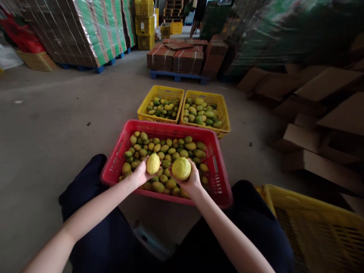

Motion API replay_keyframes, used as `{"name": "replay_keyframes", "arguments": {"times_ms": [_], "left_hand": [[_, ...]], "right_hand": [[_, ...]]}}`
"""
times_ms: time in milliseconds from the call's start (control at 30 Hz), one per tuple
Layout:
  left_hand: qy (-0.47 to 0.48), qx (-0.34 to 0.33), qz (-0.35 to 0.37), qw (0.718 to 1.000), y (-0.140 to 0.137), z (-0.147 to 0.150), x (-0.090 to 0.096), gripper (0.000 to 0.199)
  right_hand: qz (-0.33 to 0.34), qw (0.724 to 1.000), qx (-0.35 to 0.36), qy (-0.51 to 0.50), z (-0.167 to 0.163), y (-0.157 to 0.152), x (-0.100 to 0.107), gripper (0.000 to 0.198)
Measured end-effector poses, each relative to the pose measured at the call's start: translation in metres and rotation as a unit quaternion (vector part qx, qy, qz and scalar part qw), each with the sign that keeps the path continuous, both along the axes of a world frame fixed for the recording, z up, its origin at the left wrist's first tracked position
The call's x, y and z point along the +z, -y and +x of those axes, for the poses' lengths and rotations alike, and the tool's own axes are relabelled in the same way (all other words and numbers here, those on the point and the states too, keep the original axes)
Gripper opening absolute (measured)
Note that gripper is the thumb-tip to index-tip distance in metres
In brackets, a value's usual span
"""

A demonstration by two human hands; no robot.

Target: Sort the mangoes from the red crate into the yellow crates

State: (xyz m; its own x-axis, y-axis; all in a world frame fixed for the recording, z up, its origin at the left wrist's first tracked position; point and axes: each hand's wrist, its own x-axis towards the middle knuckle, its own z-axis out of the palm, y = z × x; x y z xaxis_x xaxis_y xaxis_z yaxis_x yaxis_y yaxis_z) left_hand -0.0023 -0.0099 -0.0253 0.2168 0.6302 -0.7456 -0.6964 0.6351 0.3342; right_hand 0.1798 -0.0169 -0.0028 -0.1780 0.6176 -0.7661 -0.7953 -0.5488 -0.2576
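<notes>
My left hand [141, 173] holds a small yellow lemon [152, 163] above the red crate [220, 178]. In my right hand [191, 182] is a larger, rounder yellow lemon [181, 168], held beside the first one. Both hands hover over the near half of the red crate, which is filled with several green and yellow lemons. The crate rests between my knees on the concrete floor.
Two yellow crates [146, 102] [223, 110] with lemons stand side by side just beyond the red one. Another yellow crate [313, 223] sits at my right. Flattened cardboard boxes [327, 113] pile up on the right; wrapped pallets [85, 30] and stacked boxes [176, 57] stand behind. A person stands far back.
</notes>
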Motion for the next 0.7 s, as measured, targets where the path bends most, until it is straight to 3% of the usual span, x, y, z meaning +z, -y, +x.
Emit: {"name": "replay_keyframes", "arguments": {"times_ms": [233, 367, 567, 700], "left_hand": [[0.015, -0.011, 0.033, 0.999, -0.001, -0.001, 0.02, 0.025], [0.016, -0.057, 0.031, 0.998, -0.003, -0.002, 0.021, 0.038], [0.041, -0.078, 0.014, 0.996, -0.003, -0.004, 0.016, 0.043], [0.051, -0.081, 0.006, 0.995, -0.003, -0.004, 0.015, 0.044]], "right_hand": [[0.088, 0.995, 0.026, -0.046, 0.002, 0.0, 0.003, 0.023], [0.113, 0.991, 0.027, -0.065, 0.001, 0.0, 0.005, 0.02], [0.04, 0.996, 0.075, -0.023, -0.002, -0.002, 0.001, 0.034], [-0.006, 0.998, 0.068, -0.012, -0.002, -0.002, -0.002, 0.037]]}}
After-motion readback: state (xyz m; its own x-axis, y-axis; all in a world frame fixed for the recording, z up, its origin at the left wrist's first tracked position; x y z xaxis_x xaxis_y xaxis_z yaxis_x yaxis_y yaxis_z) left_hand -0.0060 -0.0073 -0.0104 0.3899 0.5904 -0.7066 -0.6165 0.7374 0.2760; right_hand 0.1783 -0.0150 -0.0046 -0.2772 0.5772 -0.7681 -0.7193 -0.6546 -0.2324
